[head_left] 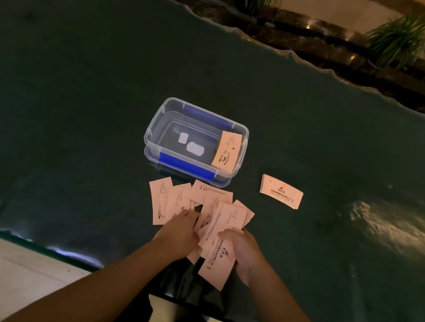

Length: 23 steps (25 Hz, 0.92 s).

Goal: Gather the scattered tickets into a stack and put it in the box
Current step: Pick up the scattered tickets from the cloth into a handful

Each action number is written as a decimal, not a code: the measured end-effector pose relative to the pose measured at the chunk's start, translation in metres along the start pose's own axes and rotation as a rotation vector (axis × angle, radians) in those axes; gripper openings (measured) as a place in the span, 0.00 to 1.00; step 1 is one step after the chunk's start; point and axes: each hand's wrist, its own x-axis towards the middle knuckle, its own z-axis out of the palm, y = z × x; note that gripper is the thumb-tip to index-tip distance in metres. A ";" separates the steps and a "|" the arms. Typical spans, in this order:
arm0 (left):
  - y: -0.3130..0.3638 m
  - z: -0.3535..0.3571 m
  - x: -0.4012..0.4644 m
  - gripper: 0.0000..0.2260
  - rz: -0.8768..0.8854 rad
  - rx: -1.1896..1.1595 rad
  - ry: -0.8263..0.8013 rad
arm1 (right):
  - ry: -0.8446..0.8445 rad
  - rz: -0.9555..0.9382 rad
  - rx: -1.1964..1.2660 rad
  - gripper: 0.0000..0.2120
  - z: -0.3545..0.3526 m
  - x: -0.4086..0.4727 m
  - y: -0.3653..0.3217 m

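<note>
Several pale pink tickets point(201, 202) lie fanned and overlapping on the dark green table point(76, 116), just in front of the clear plastic box point(157, 122) with blue clips. One ticket point(227, 150) leans inside the box against its right wall. Another ticket point(281, 191) lies alone to the right of the box. My right hand point(241, 253) grips a loose bunch of tickets point(218, 261) near the table's front edge. My left hand point(179, 229) rests palm down on the spread tickets, its fingers touching the bunch.
The box sits on its blue-edged lid. Beyond the table's wavy far edge stand potted plants point(396, 36) on a dark ledge. A bright reflection point(391, 227) shows on the table at the right. Pale floor lies below the near edge.
</note>
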 end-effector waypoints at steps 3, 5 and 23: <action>0.004 0.005 0.002 0.22 0.025 -0.072 -0.013 | 0.037 0.024 0.013 0.12 0.003 0.001 0.001; 0.006 0.008 0.004 0.24 0.051 -0.069 -0.048 | 0.039 0.039 0.005 0.12 0.004 0.002 0.004; 0.028 0.002 0.032 0.35 0.069 0.488 -0.030 | -0.012 0.037 0.246 0.12 -0.027 -0.005 0.009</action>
